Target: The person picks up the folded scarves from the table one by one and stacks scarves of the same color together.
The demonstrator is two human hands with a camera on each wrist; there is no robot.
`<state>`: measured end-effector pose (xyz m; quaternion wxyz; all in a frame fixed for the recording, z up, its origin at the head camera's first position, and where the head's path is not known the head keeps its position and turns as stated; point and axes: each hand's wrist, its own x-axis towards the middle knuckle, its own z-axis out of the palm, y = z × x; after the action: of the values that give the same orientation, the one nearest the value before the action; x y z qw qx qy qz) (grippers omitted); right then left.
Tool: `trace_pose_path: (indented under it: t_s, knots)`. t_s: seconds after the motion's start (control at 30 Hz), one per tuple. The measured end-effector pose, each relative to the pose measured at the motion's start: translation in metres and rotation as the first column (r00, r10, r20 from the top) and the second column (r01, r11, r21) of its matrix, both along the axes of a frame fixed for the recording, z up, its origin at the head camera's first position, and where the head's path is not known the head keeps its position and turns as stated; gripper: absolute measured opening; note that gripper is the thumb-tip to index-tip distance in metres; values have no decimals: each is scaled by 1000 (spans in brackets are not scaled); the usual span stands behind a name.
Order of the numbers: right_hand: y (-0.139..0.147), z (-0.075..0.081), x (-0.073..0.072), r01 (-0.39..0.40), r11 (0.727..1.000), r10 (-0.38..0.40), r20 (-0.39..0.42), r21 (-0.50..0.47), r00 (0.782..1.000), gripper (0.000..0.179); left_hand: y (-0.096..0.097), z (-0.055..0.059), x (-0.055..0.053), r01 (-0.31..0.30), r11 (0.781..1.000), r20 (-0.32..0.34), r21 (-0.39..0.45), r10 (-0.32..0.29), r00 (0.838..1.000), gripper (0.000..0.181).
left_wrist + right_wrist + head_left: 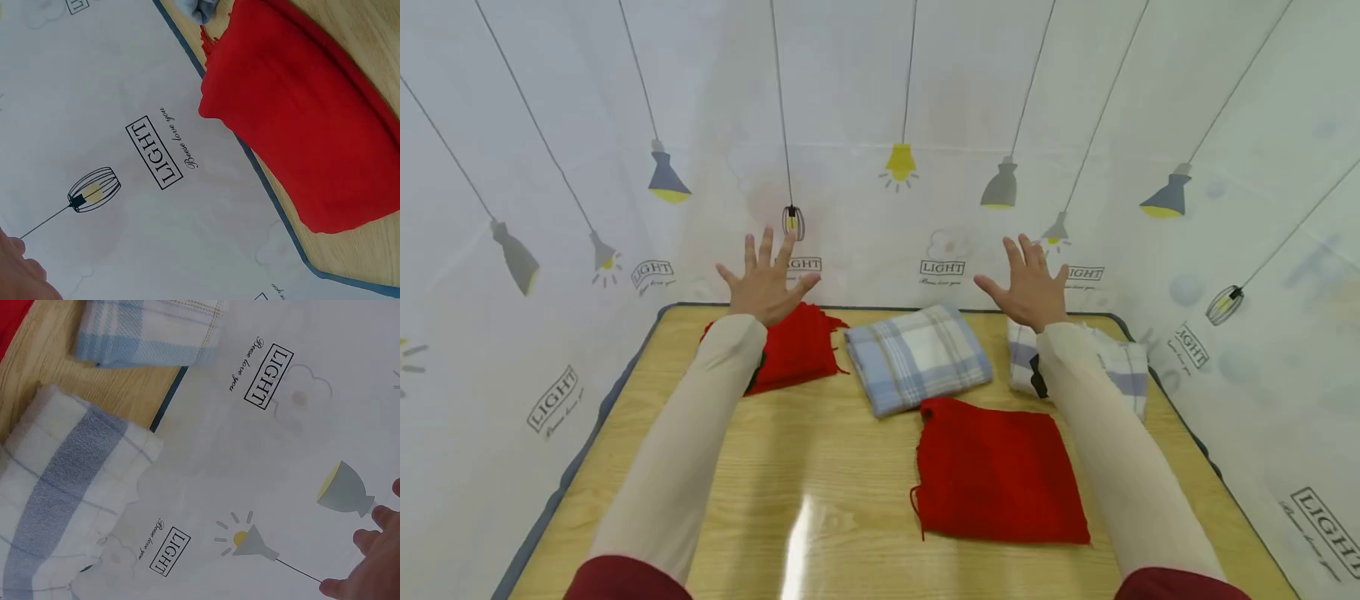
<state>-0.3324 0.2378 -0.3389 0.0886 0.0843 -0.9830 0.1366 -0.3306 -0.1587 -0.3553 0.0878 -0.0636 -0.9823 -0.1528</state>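
Observation:
Both hands are raised with fingers spread, holding nothing. In the head view the left hand (765, 283) is above the far left of the table, over a folded red cloth with fringe (793, 350). My right hand (1028, 287) is held up at the far right, above a folded white cloth with blue-grey stripes (1123, 367), partly hidden by the forearm. Between them lies a folded blue-and-white plaid cloth (917, 354). A second folded red cloth (1000, 475) lies nearer, right of centre. In the wrist views only parts of the left hand (22, 275) and right hand (372, 562) show.
A light wood-grain table (827, 500) with a dark blue edge carries the cloths. White sheeting (850, 75) printed with hanging lamps and the word LIGHT rises behind the table and along both sides.

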Motion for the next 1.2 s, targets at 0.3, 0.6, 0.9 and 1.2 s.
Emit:
trace_pose_path:
  t_s: [0.3, 0.6, 0.9, 1.2]
  knots:
    - [11, -8, 17, -14, 995, 18, 41, -100, 999, 86, 12, 0, 15, 41, 986, 41, 160, -48, 998, 86]
    - [30, -28, 41, -58, 989, 74, 117, -139, 990, 84, 36, -9, 40, 104, 939, 40, 327, -123, 992, 82]
    - [39, -48, 65, -72, 927, 177, 260, -367, 949, 75, 56, -18, 57, 164, 842, 80, 514, -238, 968, 76]
    - [57, -70, 98, -39, 870, 210, 298, -492, 931, 67, 90, -36, 79, 183, 714, 104, 676, -338, 935, 56]
